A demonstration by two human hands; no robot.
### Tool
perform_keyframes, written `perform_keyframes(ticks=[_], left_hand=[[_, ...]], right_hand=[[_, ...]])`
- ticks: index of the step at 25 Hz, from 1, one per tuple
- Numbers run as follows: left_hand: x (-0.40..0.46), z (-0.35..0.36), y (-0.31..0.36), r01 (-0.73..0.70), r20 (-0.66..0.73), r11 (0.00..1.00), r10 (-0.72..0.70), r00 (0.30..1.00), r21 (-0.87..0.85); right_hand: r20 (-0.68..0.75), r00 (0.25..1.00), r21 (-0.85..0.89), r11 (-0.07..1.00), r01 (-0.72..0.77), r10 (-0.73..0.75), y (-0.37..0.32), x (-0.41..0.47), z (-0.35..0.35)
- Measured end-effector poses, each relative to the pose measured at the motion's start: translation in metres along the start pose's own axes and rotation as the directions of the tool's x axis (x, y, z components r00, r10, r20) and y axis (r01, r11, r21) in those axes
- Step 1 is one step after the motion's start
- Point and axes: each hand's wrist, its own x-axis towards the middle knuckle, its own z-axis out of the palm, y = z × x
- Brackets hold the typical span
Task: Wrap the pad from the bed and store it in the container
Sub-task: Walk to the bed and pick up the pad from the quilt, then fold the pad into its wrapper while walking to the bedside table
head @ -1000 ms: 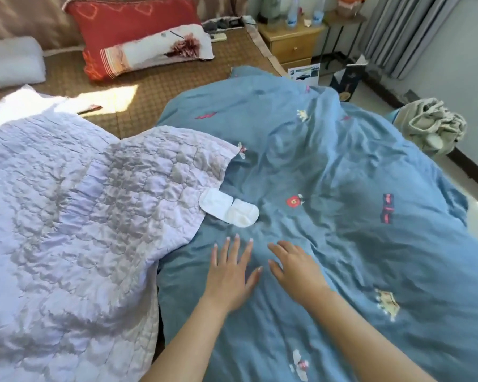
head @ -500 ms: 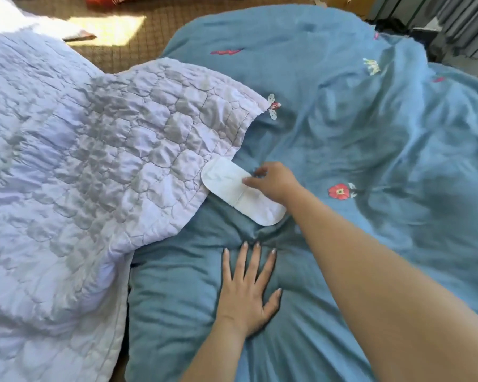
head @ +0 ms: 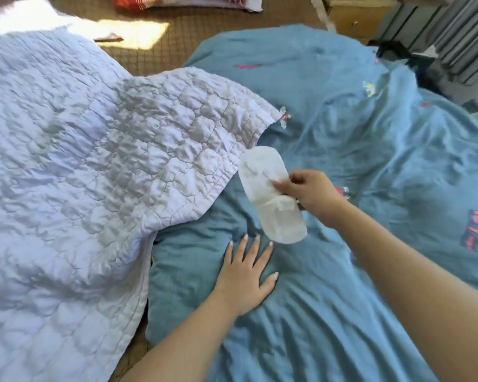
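Observation:
The pad (head: 271, 199) is a long white oval, unfolded, held a little above the blue duvet (head: 370, 150) in the middle of the head view. My right hand (head: 312, 194) pinches its right edge between thumb and fingers. My left hand (head: 249, 274) lies flat on the duvet just below the pad's lower end, fingers spread, holding nothing. No container is in view.
A white quilted blanket (head: 80, 175) covers the left half of the bed, its corner close to the pad. A woven mat (head: 177, 51) shows beyond it. A red pillow (head: 188, 1) and a wooden nightstand (head: 351, 17) sit at the far edge, with grey curtains (head: 453, 37) at the right.
My right hand reached forward to the pad, took hold of it and lifted it off the duvet, where it now hangs unfolded. My left hand stayed flat on the duvet.

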Motion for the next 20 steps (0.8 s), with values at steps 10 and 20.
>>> perform_keyframes(ticks=[10,20], left_hand=[[-0.223,-0.170,0.000,0.084,0.094,0.955,-0.060,0.994,-0.285],[-0.514,-0.250,-0.026,0.051,-0.087,0.344,-0.375,0.923,-0.938]], right_hand=[[-0.025,0.999,0.264,0.964,0.030,-0.024,-0.091,-0.269,0.035],[0.275,0.951,0.501,0.865,-0.018,-0.139,-0.153,-0.485,0.172]])
